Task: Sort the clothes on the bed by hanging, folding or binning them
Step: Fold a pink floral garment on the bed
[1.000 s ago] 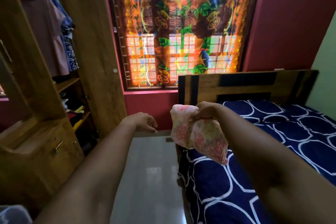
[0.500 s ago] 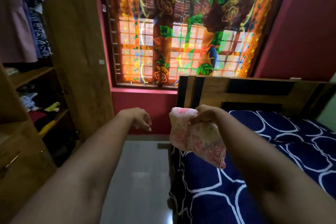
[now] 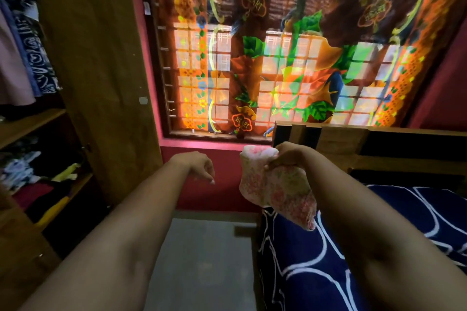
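Head view, dim room; the light comes through the curtain.

Right hand [image 3: 286, 158], 4 o'clock of centre: grip clamped on a floral cloth [image 3: 276, 192], fingers and thumb curled round its upper part. The cloth is a folded pink-and-cream bundle held up in the air. Its top bulges out at the hand's 9 o'clock and the rest hangs toward 5 o'clock. Its lowest corner shows against the near edge of the bed [image 3: 316, 267]; cannot tell whether it touches the sheet.

Left hand [image 3: 198, 166], 7 o'clock of centre: grip slack, fingers loosely curled and pointing down, nothing in it. It sits near the cloth, at the cloth's 9 o'clock, apart from it. Both forearms are bare and reach in from the bottom edge.

The bed fills 4 to 5 o'clock, with a navy sheet marked by white looping lines. A wooden headboard [image 3: 338, 141] with dark panels stands at 3 o'clock, behind the right hand.

Wardrobe [image 3: 101, 70] at 9 o'clock, open. Hanging garments [image 3: 22, 58] at 10 o'clock, with a shelf under them. Below that, stacked clothes [image 3: 32, 179] in white, yellow and red at 8 o'clock.

Curtain [image 3: 290, 53] from 12 to 2 o'clock: bright leaf print, the word HEART on it, backlit by a window grid. Red wall [image 3: 222, 199] under the sill. Grey floor [image 3: 202, 260] at 6 o'clock, between wardrobe and bed.
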`<state>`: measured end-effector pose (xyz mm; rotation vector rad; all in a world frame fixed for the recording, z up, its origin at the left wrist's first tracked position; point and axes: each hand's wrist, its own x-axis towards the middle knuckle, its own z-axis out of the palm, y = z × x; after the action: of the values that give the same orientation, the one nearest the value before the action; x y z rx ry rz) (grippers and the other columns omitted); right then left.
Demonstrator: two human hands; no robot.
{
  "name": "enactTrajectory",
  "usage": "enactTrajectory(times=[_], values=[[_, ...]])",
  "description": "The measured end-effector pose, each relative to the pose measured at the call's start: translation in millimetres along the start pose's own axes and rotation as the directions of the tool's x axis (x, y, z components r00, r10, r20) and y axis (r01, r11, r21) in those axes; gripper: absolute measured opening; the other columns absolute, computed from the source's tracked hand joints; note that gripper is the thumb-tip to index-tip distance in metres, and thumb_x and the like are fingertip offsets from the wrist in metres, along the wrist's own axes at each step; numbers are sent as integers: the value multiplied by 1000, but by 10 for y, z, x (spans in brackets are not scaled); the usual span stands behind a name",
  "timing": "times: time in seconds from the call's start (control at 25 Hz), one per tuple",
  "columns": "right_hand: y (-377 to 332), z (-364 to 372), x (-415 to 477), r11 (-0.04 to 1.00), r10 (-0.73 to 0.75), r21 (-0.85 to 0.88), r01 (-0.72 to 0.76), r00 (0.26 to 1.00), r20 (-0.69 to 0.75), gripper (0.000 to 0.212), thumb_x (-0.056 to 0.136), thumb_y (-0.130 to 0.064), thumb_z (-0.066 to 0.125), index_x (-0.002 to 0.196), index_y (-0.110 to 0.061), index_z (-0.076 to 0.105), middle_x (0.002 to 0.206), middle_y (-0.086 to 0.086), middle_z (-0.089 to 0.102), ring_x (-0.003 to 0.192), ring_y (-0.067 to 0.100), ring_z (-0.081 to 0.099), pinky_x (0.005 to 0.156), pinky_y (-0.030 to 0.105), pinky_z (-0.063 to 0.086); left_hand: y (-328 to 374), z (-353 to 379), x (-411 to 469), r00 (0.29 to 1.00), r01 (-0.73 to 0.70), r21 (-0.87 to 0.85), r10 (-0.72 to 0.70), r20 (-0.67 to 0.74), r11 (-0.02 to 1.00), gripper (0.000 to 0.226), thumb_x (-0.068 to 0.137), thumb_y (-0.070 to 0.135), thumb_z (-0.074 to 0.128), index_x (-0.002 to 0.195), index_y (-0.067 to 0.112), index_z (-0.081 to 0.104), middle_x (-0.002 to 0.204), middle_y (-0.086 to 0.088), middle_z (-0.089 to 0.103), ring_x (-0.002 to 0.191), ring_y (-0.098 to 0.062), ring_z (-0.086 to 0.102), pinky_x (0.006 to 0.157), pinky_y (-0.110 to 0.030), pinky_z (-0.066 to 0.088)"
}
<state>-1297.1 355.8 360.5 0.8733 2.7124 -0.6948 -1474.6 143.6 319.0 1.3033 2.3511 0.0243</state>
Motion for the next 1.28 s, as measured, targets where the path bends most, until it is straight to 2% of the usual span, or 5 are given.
enactTrajectory(times=[0.44, 0.64, 0.8, 1.04, 1.28], values=[[-687, -774, 2813, 950, -227, -206, 234, 972, 59, 74, 75, -51, 74, 129, -6, 53, 127, 10, 57, 108, 25, 56, 88, 34, 47, -1218, -1014, 1617, 969, 199, -77, -208, -135, 977, 34, 85, 36, 70, 114, 20, 69, 109, 4, 69, 87, -6, 57, 61, -6, 38], [-1469, -854, 3707, 871, -376, -293, 395, 919, 120, 69, 78, -56, 68, 122, -4, 57, 124, 13, 59, 106, 27, 58, 84, 33, 47, -1774, -1140, 1820, 945, 285, -154, -304, -119, 946, 34, 82, 43, 71, 112, 27, 68, 109, 4, 69, 99, -14, 64, 87, -26, 50], [-2112, -625, 4171, 813, -469, -298, 500, 866, 174, 64, 80, -51, 69, 116, 0, 58, 116, 15, 62, 103, 28, 60, 77, 32, 45, -2401, -1185, 1702, 880, 410, -301, -460, -120, 861, 29, 83, 42, 71, 108, 28, 69, 96, 10, 67, 82, -10, 65, 78, -27, 52], [-3477, -140, 4731, 709, -615, -204, 675, 734, 290, 55, 73, -48, 77, 106, -8, 60, 105, 7, 63, 94, 24, 62, 69, 30, 50, -3660, -1173, 1369, 751, 544, -420, -645, -142, 726, 22, 80, 48, 70, 96, 33, 71, 99, 12, 67, 90, -10, 64, 86, -36, 55], [-5077, 201, 5070, 711, -623, -26, 703, 646, 442, 65, 61, -51, 84, 108, -12, 61, 111, 1, 61, 98, 21, 61, 79, 33, 54, -4867, -1320, 812, 675, 556, -525, -718, -167, 645, 27, 75, 57, 71, 92, 35, 73, 105, 13, 69, 97, -5, 61, 91, -34, 52]])
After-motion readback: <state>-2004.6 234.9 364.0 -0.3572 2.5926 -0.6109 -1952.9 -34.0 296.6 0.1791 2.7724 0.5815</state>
